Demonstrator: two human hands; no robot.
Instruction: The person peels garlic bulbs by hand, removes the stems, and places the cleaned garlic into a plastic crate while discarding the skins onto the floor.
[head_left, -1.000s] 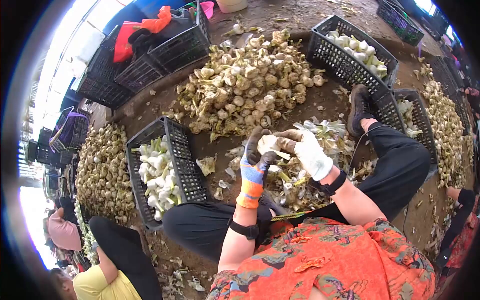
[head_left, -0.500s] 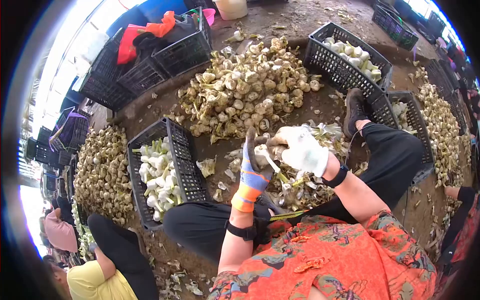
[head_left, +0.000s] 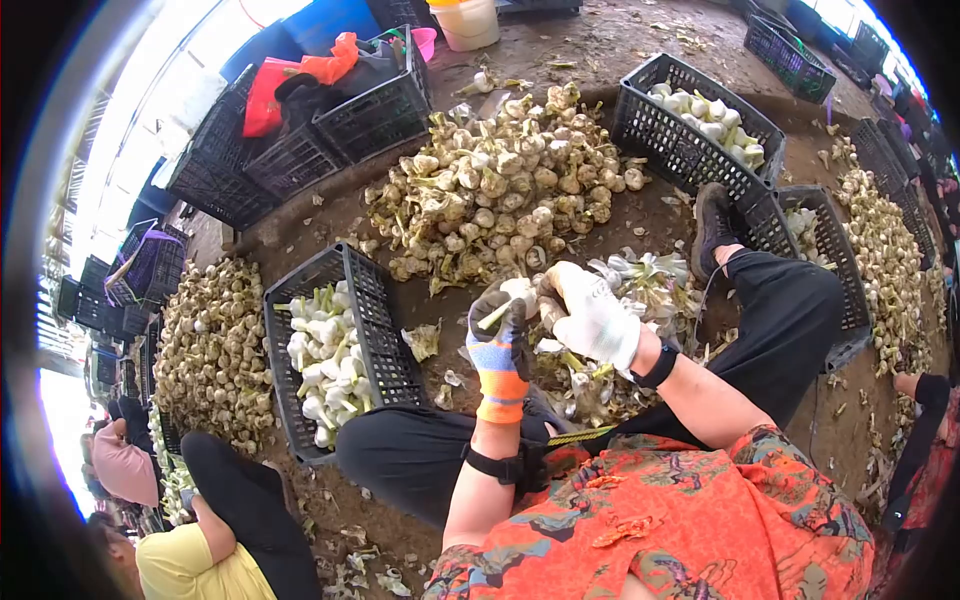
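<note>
My left hand (head_left: 499,340), in a blue and orange glove with dark fingers, grips a garlic bulb (head_left: 517,292) by its pale stem. My right hand (head_left: 590,310), in a white glove, closes on the same bulb from the right. Both hands hover over a heap of peeled skins and stalks (head_left: 600,370) between my knees. A big pile of unpeeled garlic (head_left: 500,190) lies just beyond the hands.
A black crate (head_left: 375,345) holding peeled white garlic stands to my left. Two more black crates (head_left: 680,150) (head_left: 840,260) with garlic sit at the right beside my outstretched leg. Another person (head_left: 210,540) crouches at the lower left. More garlic piles (head_left: 205,350) lie left and right.
Both hands rose slightly and turned the bulb; my left hand's fingers, spread around it earlier, now close over the stem. The view shifted a little.
</note>
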